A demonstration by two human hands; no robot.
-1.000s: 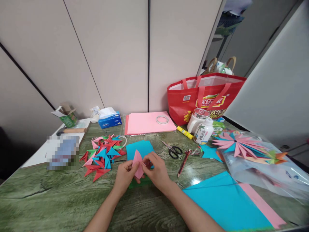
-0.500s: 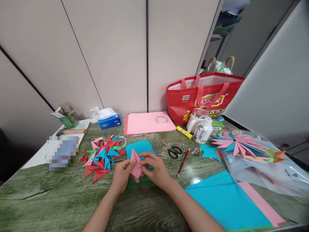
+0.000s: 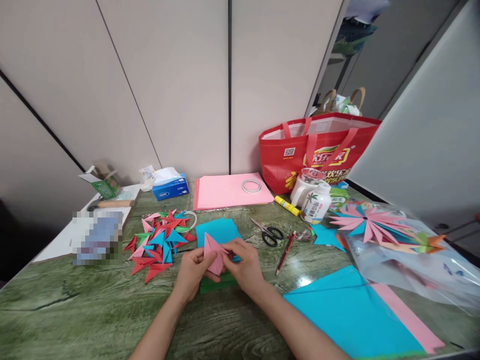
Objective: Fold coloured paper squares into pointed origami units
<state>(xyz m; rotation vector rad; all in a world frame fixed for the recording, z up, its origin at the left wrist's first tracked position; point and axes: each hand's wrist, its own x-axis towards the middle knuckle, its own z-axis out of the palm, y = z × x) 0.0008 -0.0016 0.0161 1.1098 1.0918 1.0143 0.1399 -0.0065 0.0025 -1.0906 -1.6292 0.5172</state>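
Note:
A folded piece of pink origami paper (image 3: 213, 250), kite-shaped with a pointed top, is held between both hands over the table. My left hand (image 3: 194, 270) grips its left side, thumb lying on the front face. On the right edge, my right hand (image 3: 242, 262) pinches the paper with thumb and fingertips. Behind and below the hands lie blue paper squares (image 3: 219, 227) and green paper (image 3: 212, 286), both partly covered. Left of the hands is a pile of folded red, blue, pink and green paper pieces (image 3: 165, 240).
Scissors (image 3: 270, 235), a pencil (image 3: 285, 255) and a yellow glue stick (image 3: 287, 205) lie right of centre. Pink sheets (image 3: 225, 192) bear a tape roll (image 3: 251, 186). A red bag (image 3: 277, 155), white bottle (image 3: 315, 204), blue tissue box (image 3: 170, 189), paper star (image 3: 369, 220) and large blue sheets (image 3: 352, 315) surround them.
The pink paper has tilted slightly and now shows a broader face. My left thumb has moved further across it, and my right fingers have closed in along its right edge.

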